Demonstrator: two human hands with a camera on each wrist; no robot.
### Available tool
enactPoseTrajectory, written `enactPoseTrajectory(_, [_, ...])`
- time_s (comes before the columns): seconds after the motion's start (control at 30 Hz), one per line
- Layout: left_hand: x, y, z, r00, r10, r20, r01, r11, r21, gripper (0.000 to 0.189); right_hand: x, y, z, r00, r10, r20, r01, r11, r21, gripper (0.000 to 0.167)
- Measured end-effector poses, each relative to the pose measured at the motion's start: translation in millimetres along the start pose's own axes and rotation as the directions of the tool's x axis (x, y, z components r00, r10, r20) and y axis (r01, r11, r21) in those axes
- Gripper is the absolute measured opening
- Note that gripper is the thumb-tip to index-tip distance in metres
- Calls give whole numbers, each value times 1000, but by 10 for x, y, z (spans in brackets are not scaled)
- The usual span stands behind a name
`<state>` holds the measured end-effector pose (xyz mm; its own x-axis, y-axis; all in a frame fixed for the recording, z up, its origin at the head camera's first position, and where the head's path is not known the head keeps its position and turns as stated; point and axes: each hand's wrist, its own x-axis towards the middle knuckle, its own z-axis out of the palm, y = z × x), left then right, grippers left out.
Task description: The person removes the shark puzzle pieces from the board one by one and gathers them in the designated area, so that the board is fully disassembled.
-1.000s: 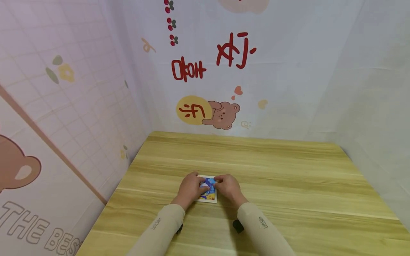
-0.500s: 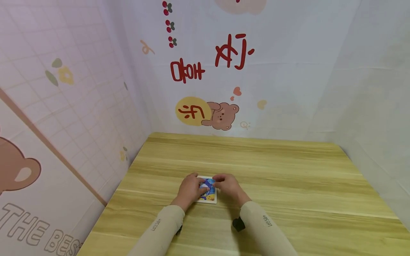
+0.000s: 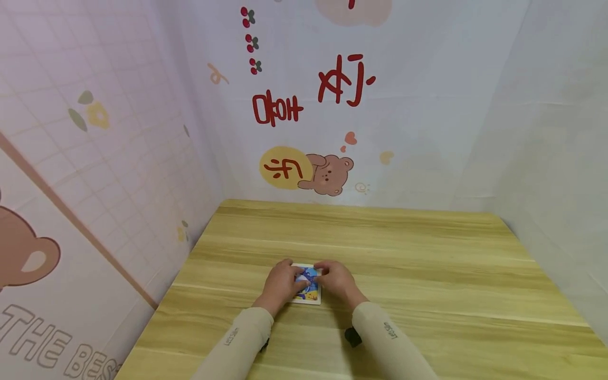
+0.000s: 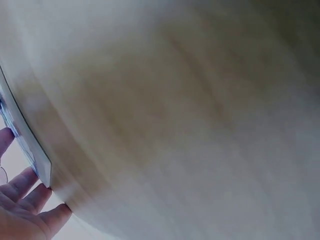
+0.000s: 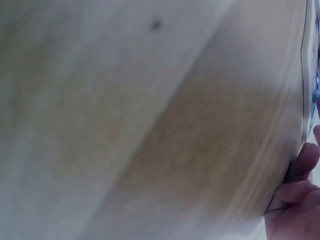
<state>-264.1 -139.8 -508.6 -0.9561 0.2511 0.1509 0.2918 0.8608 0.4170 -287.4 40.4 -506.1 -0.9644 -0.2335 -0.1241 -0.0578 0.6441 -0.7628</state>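
A small square picture board (image 3: 311, 296), white-rimmed with a blue and yellow print, lies flat on the wood-grain table. My left hand (image 3: 279, 285) holds its left side, with the thumb and index finger over the picture. In the left wrist view, fingers line the board's thin pale edge (image 4: 31, 142), and one fingertip rests on the table. My right hand (image 3: 337, 278) is at the upper right corner, thumb over the picture and index finger at the far rim. Its other fingers are curled by the board's side (image 5: 306, 60) in the right wrist view. Whatever lies under the fingertips is hidden.
The wooden table (image 3: 427, 274) stretches around the board. Behind it stands a white cloth wall (image 3: 427, 105) with printed bears and red characters, and a patterned wall (image 3: 119, 174) rises on the left. Black wrist pieces, such as the right one (image 3: 352, 336), sit under the sleeves.
My right hand's fingers lifted slightly and shifted at the board's upper right corner, then came back down beside it. My left hand keeps its hold. The head view has tilted up a little.
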Motion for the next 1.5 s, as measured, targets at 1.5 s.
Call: enactPoseTrajectory(1.5, [-44, 65, 9, 999, 28, -35, -29, 999, -14, 37, -265, 661, -799, 985, 170, -29, -142, 892, 429, 25])
